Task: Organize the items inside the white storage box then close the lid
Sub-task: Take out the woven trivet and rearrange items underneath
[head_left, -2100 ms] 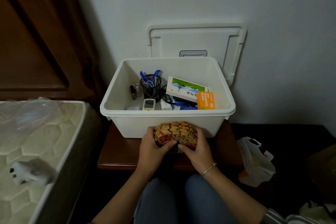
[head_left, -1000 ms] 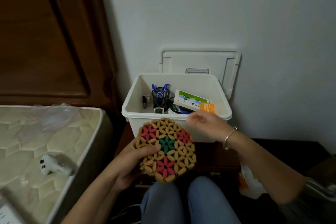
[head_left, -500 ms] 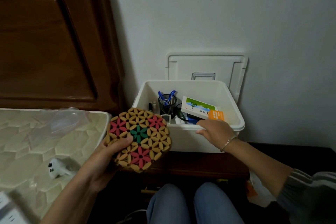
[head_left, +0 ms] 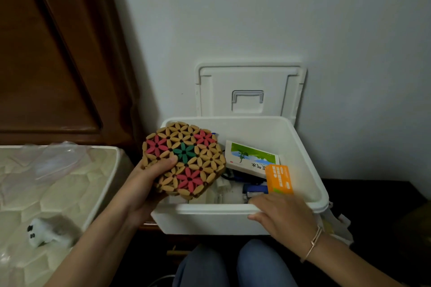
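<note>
The left hand grips a round mat of tan, red and green beads, holding it above the left side of the open white box. The right hand clasps the box's front rim. Just beyond its fingers lie an orange packet and a green-and-white packet. The lid stands against the wall behind.

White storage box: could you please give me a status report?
Left hand holds flower mat above white storage box. Right hand grips its front rim. Lid open, against wall. Mat hides box's left part.
</note>
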`<state>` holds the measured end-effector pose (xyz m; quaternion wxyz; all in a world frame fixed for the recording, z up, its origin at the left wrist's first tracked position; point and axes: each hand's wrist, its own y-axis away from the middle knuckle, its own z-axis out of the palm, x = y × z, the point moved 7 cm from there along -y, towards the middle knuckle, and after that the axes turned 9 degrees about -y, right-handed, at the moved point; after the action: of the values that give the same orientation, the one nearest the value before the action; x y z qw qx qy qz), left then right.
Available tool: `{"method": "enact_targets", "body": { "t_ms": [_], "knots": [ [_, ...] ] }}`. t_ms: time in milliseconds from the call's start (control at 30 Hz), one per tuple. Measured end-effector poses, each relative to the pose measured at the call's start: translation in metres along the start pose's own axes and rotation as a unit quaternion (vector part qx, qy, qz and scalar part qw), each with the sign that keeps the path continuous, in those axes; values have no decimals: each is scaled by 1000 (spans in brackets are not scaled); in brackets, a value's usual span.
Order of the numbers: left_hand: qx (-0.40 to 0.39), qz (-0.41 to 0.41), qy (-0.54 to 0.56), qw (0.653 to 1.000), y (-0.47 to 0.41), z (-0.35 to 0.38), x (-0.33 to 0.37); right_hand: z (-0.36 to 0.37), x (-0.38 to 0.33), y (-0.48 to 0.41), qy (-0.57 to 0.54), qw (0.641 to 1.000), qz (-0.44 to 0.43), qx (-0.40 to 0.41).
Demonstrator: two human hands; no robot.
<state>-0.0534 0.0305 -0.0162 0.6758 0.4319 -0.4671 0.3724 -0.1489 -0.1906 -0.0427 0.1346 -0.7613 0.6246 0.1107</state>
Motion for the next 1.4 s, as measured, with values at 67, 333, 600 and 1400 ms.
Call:
{"method": "enact_targets", "body": {
  "t_ms": [67,333,600,1400],
  "knots": [
    [-4,-3,1,1000,-12,8,-3,1,-1,1,12,1000,0,0],
    [-74,8,22,997,-49,48,3,-27,40,-15,-372,920,123,13],
    [-163,-18,-36,986,-94,95,3,-48,57,-92,-766,626,140,-55],
    [-377,625,-626,275,-62,176,-117,-65,144,-107,-569,717,153,373]
  ]
}}
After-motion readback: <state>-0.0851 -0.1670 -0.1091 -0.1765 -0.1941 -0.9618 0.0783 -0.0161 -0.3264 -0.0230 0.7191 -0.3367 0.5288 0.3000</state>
